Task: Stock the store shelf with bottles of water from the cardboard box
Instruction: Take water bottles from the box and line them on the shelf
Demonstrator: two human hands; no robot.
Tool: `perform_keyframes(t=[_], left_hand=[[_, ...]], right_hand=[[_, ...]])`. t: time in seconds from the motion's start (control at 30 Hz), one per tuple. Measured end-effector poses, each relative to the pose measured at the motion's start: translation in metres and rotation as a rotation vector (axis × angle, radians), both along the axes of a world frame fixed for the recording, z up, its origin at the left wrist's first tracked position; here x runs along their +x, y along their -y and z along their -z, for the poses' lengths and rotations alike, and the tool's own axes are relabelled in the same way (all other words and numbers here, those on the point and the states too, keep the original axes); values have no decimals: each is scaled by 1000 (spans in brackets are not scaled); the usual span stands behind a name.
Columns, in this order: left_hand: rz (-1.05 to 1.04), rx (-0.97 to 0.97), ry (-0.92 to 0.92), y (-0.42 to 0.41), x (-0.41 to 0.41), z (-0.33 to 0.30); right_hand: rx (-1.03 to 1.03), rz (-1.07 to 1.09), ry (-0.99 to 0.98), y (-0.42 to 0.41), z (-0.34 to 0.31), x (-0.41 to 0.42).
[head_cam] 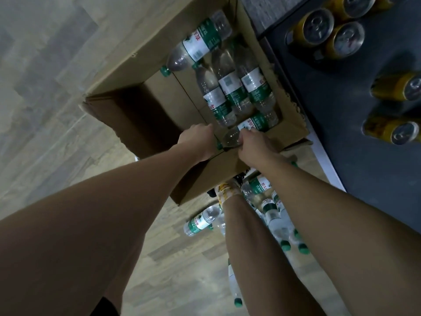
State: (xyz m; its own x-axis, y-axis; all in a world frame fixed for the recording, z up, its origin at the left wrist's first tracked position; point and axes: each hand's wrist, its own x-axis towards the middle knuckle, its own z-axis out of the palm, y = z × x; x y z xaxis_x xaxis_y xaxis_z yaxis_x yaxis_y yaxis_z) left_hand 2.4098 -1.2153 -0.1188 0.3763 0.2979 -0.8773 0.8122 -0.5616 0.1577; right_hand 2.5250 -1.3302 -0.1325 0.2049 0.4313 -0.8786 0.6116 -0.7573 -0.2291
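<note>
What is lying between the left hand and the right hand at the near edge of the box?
In the head view, a water bottle lies between the left hand and right hand, inside the cardboard box.

Wood floor (pixel 57 110) carries cardboard box (pixel 127 65) and loose water bottles (pixel 200 222).

— What colours are you seeing in the cardboard box (pixel 127 71)?
— You're looking at plain brown card, and clear bottles (pixel 230 87) wearing green-and-white labels with red lettering and green caps.
— And beside it?
— You're seeing a dark grey shelf (pixel 341 106) carrying yellow cans (pixel 312 26) with silver tops, over a pale wood-grain floor (pixel 45 65).
</note>
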Motion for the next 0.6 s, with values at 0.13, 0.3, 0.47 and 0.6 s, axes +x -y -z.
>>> perform_keyframes(t=[0.13,0.3,0.47,0.6], left_hand=[[-36,-28,-10,13,5,50],[-81,-53,-10,25,11,93],[-119,-50,-1,24,4,124],[-124,-31,-26,22,-2,141]], right_hand=[[4,-89,18,7,51,2],[27,-462,136,1,103,6],[-23,-705,219,-5,137,0],[-51,-800,296,-5,148,-9]])
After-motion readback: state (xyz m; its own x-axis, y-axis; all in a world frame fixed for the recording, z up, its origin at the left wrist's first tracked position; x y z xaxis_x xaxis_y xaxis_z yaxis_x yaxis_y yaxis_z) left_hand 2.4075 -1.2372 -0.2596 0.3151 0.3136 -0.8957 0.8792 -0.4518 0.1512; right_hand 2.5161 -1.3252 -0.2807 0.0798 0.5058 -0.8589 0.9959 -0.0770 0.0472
